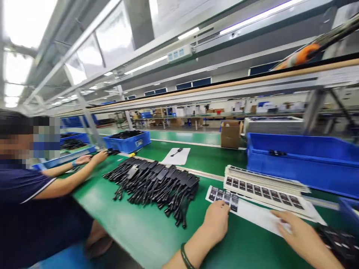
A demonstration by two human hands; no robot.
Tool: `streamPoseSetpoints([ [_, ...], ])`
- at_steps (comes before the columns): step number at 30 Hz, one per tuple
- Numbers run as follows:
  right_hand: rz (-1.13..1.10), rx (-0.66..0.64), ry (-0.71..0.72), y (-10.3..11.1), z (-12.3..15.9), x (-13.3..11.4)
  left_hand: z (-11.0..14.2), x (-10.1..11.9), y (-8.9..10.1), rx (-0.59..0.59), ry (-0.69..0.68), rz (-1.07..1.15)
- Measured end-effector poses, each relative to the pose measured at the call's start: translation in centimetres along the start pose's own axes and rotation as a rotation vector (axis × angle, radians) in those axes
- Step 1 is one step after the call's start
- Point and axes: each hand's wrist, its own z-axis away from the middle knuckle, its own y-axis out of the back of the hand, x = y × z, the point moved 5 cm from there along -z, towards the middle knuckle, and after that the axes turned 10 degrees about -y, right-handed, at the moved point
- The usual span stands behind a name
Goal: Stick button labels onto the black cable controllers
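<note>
fingers of the left hand bunch at the labelled end of a white strip, lower right of the frame; those of the right hand curl, parted, by its plain end; from here i can't tell whether either grips it. label sheets lie just above, black cables at frame centre, on the green worktop.

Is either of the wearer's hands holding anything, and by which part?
The left hand has fingertips on the label sheet at its dark labels; gripping or merely pressing can't be told. The right hand is at the sheet's other end; any hold is unclear.
</note>
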Motion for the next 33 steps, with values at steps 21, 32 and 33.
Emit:
streamPoseSetpoints([
  [21, -0.155, 0.102, 0.108, -1.8, 1.2, -6.0, 0.4, -2.9, 4.3, 0.122, 0.219, -0.273],
  [32, -0.182, 0.117, 0.011, -0.9, 5.0, -3.2, 3.3, -7.4, 10.1, 0.588, 0.570, -0.164],
  [33, -0.187, 0.118, 0.015, -0.8, 5.0, -3.2, 3.2, -7.2, 10.0, 0.598, 0.546, -0.109],
])
